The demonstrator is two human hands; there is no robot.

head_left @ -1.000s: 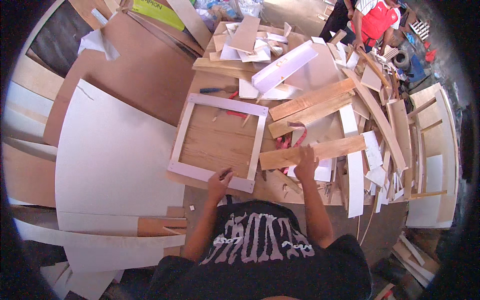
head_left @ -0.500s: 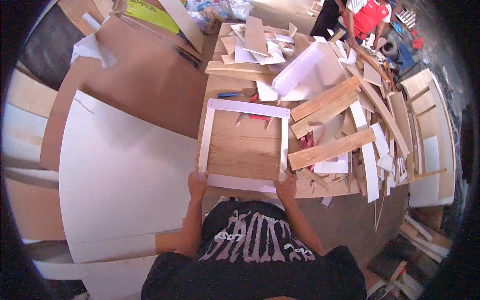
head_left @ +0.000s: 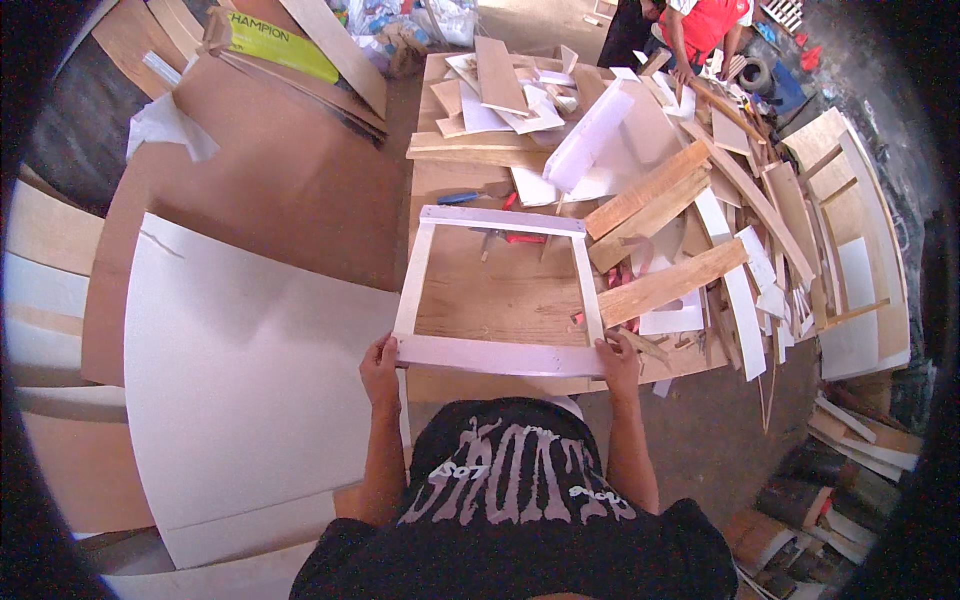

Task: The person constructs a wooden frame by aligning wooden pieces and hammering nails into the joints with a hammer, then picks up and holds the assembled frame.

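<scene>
Both my hands hold a rectangular frame (head_left: 500,357) made of pale strips, over the near part of the wooden worktable (head_left: 490,295). Its near bar faces me and looks raised off the table. My left hand (head_left: 380,366) is closed on the near left corner, and my right hand (head_left: 618,362) grips the near right corner. Through the frame's opening shows bare plywood. At its far bar lie red-handled pliers (head_left: 522,238), partly hidden, and beyond that a blue-handled tool (head_left: 460,198).
Wooden boards (head_left: 672,285) and offcuts crowd the table's right side. A white-lilac channel piece (head_left: 590,135) lies farther back. Large white sheet (head_left: 240,390) and brown sheet (head_left: 290,170) stand at left. A co-worker in red (head_left: 700,35) handles wood at the far right.
The frame's near side has come up and toward me, and its near bar now shows its face. My hands have spread slightly outward with it.
</scene>
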